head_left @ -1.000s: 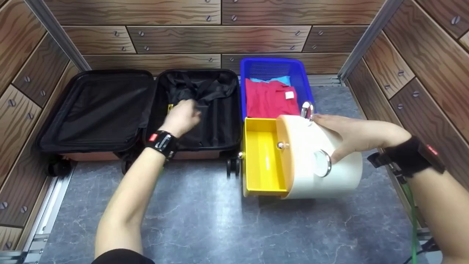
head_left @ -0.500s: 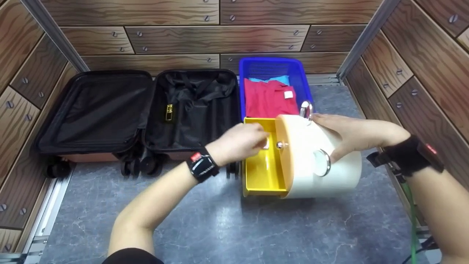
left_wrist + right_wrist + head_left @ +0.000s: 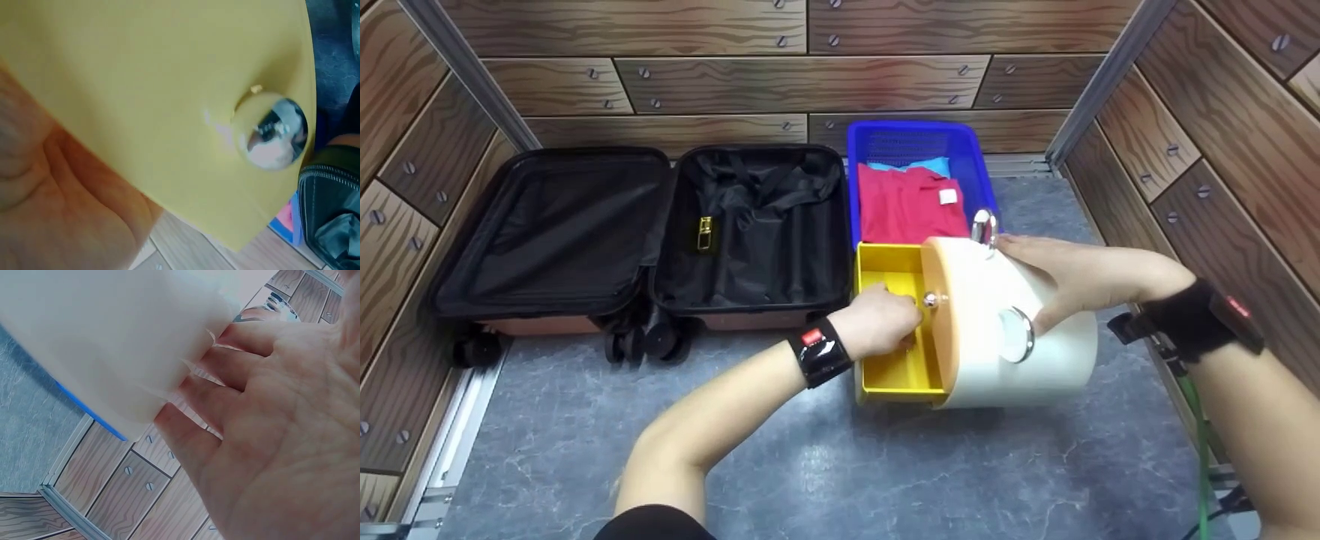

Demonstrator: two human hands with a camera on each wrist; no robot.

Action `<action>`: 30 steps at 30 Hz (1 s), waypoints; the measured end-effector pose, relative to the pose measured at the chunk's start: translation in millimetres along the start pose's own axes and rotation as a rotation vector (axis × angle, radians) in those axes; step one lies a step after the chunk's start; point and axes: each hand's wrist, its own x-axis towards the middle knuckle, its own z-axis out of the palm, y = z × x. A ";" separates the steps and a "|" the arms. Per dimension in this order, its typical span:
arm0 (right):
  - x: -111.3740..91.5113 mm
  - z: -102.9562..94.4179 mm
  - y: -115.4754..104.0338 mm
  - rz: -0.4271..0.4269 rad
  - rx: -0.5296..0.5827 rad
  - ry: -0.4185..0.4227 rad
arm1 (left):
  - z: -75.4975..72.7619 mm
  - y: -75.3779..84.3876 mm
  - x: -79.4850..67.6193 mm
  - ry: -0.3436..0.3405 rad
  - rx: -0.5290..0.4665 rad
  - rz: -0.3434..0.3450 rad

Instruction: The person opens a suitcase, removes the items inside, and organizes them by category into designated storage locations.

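Observation:
My left hand (image 3: 877, 322) reaches down into the pulled-out yellow drawer (image 3: 877, 386) of a white, round-backed storage box (image 3: 1012, 382). Its fingers bend toward the drawer floor; their tips are hidden, and I cannot tell whether they hold anything. The left wrist view has the palm (image 3: 73, 197) behind a pale yellow panel with a silver knob (image 3: 275, 132). My right hand (image 3: 1072, 277) rests on the box, thumb spread beside a silver ring handle (image 3: 1024, 335). Its extended fingers (image 3: 208, 399) press the white surface in the right wrist view.
Left of the box lies an opened black-lined suitcase (image 3: 780, 262) on wheels. A small gold-edged rectangular thing (image 3: 704, 234) lies inside it. Behind the drawer stands a blue basket (image 3: 979, 161) with a folded red garment (image 3: 911, 202) and something light blue. Wood-patterned walls surround the floor.
My left hand has moved right from over the suitcase and down into the yellow drawer, uncovering the gold-edged thing in the suitcase. My right hand has stayed on the box.

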 end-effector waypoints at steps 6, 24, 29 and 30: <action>1.8 1.9 -0.6 0.004 0.016 -0.006 | 4.6 1.6 -2.4 -0.031 -0.028 -0.030; 1.1 2.5 -1.8 0.007 -0.001 -0.013 | 17.7 -46.3 -73.3 0.468 -0.487 -0.314; -0.7 4.0 -5.1 -0.007 -0.089 -0.006 | 35.0 -46.6 -81.8 0.398 -0.630 -0.382; -0.5 4.8 -5.9 -0.012 -0.106 -0.003 | 36.9 -46.2 -82.3 0.389 -0.657 -0.389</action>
